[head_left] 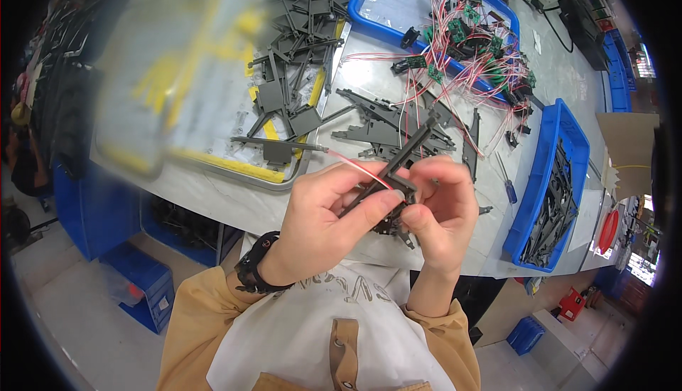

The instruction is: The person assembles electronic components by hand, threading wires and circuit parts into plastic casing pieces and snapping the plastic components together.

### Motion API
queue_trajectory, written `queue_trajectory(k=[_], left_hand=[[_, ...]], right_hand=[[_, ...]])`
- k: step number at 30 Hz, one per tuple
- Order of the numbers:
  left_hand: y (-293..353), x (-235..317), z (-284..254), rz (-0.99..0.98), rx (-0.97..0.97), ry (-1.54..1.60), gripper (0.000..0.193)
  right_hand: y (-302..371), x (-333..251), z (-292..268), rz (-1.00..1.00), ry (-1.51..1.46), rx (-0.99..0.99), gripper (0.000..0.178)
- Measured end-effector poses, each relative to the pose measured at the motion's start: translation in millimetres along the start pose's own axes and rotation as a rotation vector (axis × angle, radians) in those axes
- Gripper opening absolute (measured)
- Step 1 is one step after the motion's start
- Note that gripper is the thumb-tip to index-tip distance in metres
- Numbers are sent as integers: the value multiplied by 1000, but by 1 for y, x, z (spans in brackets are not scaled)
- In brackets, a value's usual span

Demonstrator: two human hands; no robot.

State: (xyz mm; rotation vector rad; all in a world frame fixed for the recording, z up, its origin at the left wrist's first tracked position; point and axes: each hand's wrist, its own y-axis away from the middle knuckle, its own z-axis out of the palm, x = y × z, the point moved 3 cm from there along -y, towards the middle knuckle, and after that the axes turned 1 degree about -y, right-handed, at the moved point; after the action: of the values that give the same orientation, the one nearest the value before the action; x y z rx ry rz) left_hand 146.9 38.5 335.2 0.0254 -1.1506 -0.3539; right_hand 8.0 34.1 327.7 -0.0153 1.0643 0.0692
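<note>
Close in front of my apron, both hands are at a long dark grey plastic part [410, 151] that slants up to the right. My left hand [320, 210] is closed round its lower stretch, thumb pressed on top. A thin red-and-white wire [361, 170] runs over the left fingers to the part. My right hand [446, 210] is closed at the part's right side, with thumb and curled fingers at its edge; what lies between those fingertips is partly hidden. Just beyond my hands lies a pile of similar grey plastic parts [376, 124] on the white table.
A yellow-taped tray [266, 175] of grey parts stands at left, with a blurred, translucent yellow-marked shape [153, 85] beside it. A blue tray [369, 25] holds tangled wires and green circuit boards [458, 32]. At right are a screwdriver [509, 186] and a blue bin [522, 238] of grey pieces.
</note>
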Motion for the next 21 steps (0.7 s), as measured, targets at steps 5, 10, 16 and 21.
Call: queue_trajectory(k=[5,10,16,21], left_hand=[[-2,-9,2,243,94,-145,20],[-4,-2,-6,41,68,-202,18],[-5,-7,-3,53,58,-296,21],[-2,-5,-3,165,31,-504,16]], right_hand=[[-1,4,-9,-127,167,-181,38],[0,7,-6,-52,161,-132,39],[-5,-47,15,-725,1089,-41,38],[-39,-47,39,-776,1324,-339,33]])
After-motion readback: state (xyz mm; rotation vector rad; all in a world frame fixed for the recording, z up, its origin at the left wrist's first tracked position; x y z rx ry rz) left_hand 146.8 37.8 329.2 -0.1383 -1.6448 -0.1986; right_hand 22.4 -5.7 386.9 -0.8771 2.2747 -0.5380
